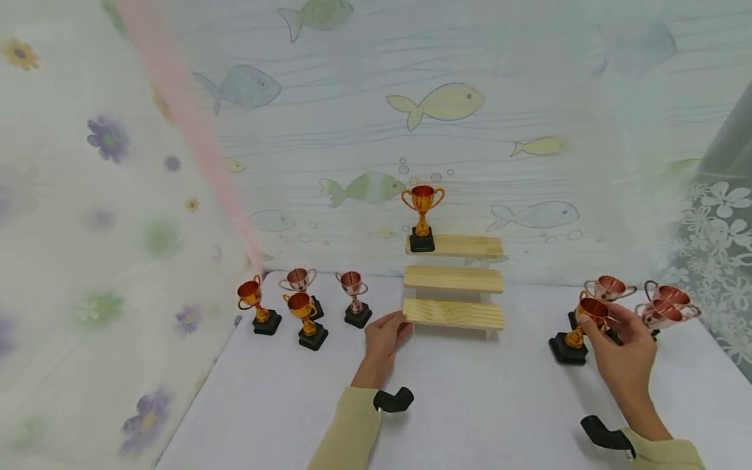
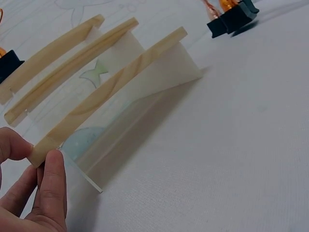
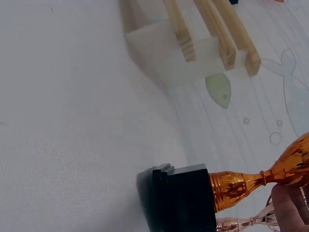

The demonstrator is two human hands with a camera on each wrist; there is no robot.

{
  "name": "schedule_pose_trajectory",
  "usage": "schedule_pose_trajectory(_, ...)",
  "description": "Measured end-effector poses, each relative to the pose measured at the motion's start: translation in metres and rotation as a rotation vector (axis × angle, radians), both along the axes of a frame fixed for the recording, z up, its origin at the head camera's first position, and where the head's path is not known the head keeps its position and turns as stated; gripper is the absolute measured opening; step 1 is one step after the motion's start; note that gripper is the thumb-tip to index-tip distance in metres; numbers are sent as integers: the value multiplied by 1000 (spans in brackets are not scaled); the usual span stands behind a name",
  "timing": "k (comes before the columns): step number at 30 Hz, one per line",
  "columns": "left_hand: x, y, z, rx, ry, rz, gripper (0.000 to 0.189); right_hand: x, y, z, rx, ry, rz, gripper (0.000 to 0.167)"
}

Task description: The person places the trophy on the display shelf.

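Note:
My left hand [image 1: 384,339] pinches the left end of the lowest wooden step of a three-tier display stand [image 1: 454,313], thumb above and fingers below in the left wrist view. At the right, my right hand [image 1: 625,349] holds a gold trophy cup [image 1: 576,338] by its bowl. Its black base [image 3: 186,198] is tilted and close over the white table in the right wrist view. Another gold trophy [image 1: 423,207] stands on the left end of the top step. The middle and lowest steps hold nothing.
Left of the stand are two gold trophies, one in front [image 1: 305,316], and two rose-coloured ones, the nearer to the stand [image 1: 354,297]. Several rose-coloured trophies [image 1: 660,313] cluster behind my right hand. A fish-print curtain [image 1: 352,130] hangs behind the white table [image 1: 470,405].

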State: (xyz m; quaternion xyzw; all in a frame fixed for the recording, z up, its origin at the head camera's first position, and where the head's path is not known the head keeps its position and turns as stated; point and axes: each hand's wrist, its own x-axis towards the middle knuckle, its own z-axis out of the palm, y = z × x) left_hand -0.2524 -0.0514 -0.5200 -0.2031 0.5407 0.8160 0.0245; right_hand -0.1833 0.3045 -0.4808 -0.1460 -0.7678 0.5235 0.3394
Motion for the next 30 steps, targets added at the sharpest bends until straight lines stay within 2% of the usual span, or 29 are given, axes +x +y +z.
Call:
schedule_pose_trajectory(9, -1, 1, -2, -4, 5, 2, 30, 2, -2, 2, -41, 29, 80, 45)
schedule_pose_trajectory(15, 0, 1, -1, 8, 11, 6, 30, -1, -7, 6, -12, 64, 142, 46)
schedule_pose_trajectory(25, 1, 1, 0, 5, 10, 2, 30, -10, -21, 21, -131, 110, 243, 44)
schedule_pose_trajectory(30, 1, 1, 1, -3, 8, -2, 30, -16, -26, 24, -80, 94, 272, 45)
